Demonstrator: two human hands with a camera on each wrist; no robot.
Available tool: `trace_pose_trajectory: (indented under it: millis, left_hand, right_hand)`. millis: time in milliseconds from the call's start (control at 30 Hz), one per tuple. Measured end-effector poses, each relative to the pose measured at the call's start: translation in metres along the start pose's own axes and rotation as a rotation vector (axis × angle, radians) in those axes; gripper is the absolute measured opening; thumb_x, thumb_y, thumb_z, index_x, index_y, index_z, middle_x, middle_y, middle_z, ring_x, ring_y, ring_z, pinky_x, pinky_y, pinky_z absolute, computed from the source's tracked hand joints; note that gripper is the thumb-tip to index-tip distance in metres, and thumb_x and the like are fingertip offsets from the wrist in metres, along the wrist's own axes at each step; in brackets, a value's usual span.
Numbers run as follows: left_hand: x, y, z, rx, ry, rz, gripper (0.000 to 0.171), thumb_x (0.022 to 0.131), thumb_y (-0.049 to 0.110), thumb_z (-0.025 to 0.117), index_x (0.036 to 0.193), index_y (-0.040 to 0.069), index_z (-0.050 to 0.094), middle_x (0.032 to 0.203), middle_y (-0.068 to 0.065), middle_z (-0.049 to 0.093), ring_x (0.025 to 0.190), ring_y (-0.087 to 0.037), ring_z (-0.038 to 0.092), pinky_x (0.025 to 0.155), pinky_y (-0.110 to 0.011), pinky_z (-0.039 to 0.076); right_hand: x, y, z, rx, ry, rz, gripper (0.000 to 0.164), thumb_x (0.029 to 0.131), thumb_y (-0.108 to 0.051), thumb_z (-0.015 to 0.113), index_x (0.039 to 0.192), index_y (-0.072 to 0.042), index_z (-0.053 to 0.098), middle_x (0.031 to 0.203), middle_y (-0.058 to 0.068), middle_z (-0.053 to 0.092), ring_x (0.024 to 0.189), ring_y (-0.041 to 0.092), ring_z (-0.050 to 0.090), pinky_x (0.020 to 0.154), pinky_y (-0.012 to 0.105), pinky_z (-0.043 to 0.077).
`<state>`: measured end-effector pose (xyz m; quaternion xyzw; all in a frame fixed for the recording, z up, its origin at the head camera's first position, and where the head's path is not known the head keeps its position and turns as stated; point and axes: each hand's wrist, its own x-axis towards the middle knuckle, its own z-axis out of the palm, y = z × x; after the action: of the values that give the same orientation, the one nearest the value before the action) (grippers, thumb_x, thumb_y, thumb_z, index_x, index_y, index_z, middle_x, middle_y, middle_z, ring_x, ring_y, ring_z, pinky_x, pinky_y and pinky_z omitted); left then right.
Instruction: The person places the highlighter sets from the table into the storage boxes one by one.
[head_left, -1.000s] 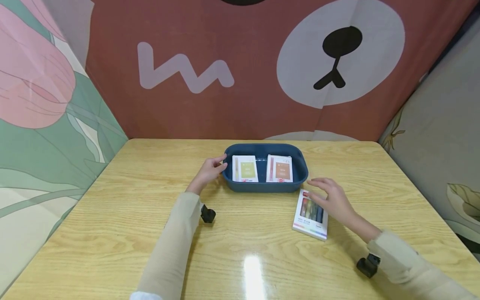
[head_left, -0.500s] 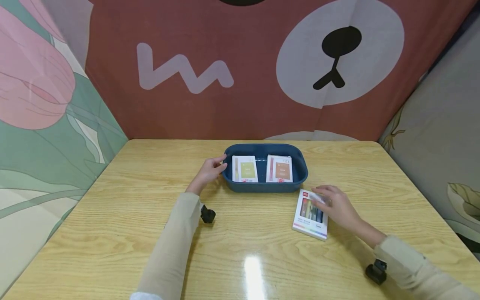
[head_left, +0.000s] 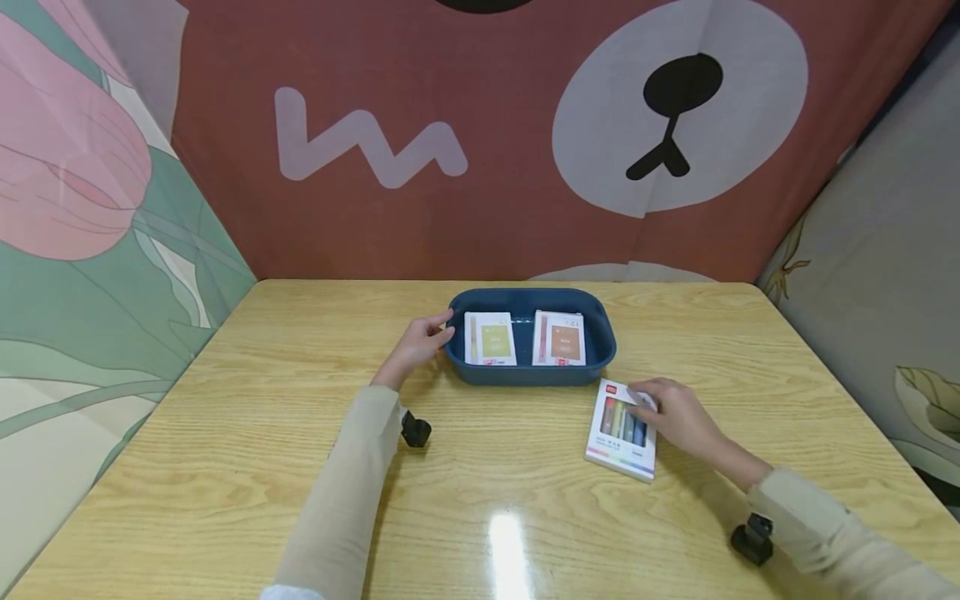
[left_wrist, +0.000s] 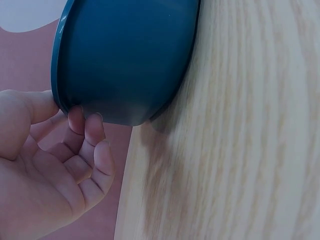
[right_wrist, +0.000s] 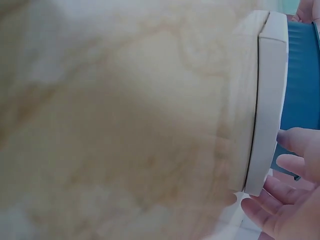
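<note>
A dark blue plastic basin [head_left: 530, 375] stands at the back of the table, with two white boxes in it: one with a yellow-green panel [head_left: 495, 340], the other with an orange panel [head_left: 565, 340]. My left hand [head_left: 417, 345] holds the basin's left rim, thumb over the edge and fingers curled against the outer wall [left_wrist: 125, 60]. In front of the basin's right corner lies a white crayon box [head_left: 609, 450], its window showing coloured sticks. My right hand [head_left: 678, 417] grips its upper right part, thumb on the face and fingers at the edge [right_wrist: 270, 110].
The wood-grain table [head_left: 480, 467] reaches to a red cloth backdrop [head_left: 510, 225] printed with a cartoon face. Patterned cloths hang on both sides. Each wrist carries a small black camera [head_left: 752, 539].
My right hand has come back from the basin's corner, and its thumb and fingers have closed on the crayon box. The left hand, the basin and the boxes stay in place.
</note>
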<state>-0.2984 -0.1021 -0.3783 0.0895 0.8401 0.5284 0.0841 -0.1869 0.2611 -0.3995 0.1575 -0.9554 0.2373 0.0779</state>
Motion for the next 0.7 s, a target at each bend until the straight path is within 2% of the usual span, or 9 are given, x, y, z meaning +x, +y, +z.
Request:
trace_pose_trajectory:
  millis: [100, 167, 333, 567, 700]
  left_hand:
    - [-0.0001, -0.0002, -0.0001, -0.001, 0.001, 0.004, 0.042, 0.094, 0.012, 0.046, 0.135, 0.008, 0.039, 0.071, -0.014, 0.046, 0.056, -0.016, 0.039, 0.054, -0.028, 0.036]
    - [-0.0001, -0.0003, -0.0002, 0.0, -0.001, 0.004, 0.042, 0.094, 0.013, 0.046, 0.135, 0.008, 0.039, 0.071, -0.015, 0.047, 0.055, -0.015, 0.038, 0.053, -0.028, 0.036]
    - [-0.0001, -0.0008, -0.0002, -0.015, -0.001, -0.005, 0.042, 0.094, 0.013, 0.047, 0.135, 0.008, 0.039, 0.069, -0.01, 0.044, 0.052, -0.012, 0.037, 0.05, -0.025, 0.035]
    - [-0.0012, -0.0002, 0.0002, -0.027, -0.001, -0.005, 0.042, 0.094, 0.013, 0.047, 0.135, 0.008, 0.039, 0.073, -0.008, 0.051, 0.063, -0.023, 0.046, 0.053, -0.026, 0.037]
    - [-0.0003, 0.0002, 0.0008, -0.037, 0.004, -0.014, 0.042, 0.094, 0.013, 0.046, 0.135, 0.009, 0.04, 0.07, -0.007, 0.048, 0.061, -0.023, 0.043, 0.053, -0.026, 0.036]
  right_hand:
    - [0.0017, 0.0006, -0.0011, -0.008, -0.016, 0.0, 0.028, 0.078, -0.008, 0.068, 0.101, 0.008, 0.064, 0.098, 0.023, 0.06, 0.091, 0.035, 0.056, 0.073, 0.047, 0.044]
    - [0.0031, 0.0014, -0.0018, -0.013, -0.027, -0.003, 0.026, 0.077, -0.005, 0.068, 0.099, 0.008, 0.064, 0.096, 0.022, 0.061, 0.081, 0.029, 0.056, 0.067, 0.041, 0.045]
    - [0.0062, 0.0024, -0.0041, -0.025, -0.048, 0.005, 0.023, 0.076, 0.0, 0.067, 0.097, 0.009, 0.064, 0.088, 0.017, 0.062, 0.063, 0.015, 0.046, 0.054, 0.028, 0.037]
    - [0.0091, 0.0012, -0.0082, -0.014, -0.112, 0.041, 0.028, 0.078, -0.001, 0.066, 0.102, 0.012, 0.062, 0.088, 0.017, 0.062, 0.064, 0.015, 0.046, 0.054, 0.028, 0.037]
    - [0.0099, 0.0024, -0.0099, -0.016, -0.134, 0.045, 0.028, 0.079, -0.002, 0.066, 0.102, 0.013, 0.061, 0.093, 0.021, 0.061, 0.068, 0.017, 0.049, 0.057, 0.031, 0.04]
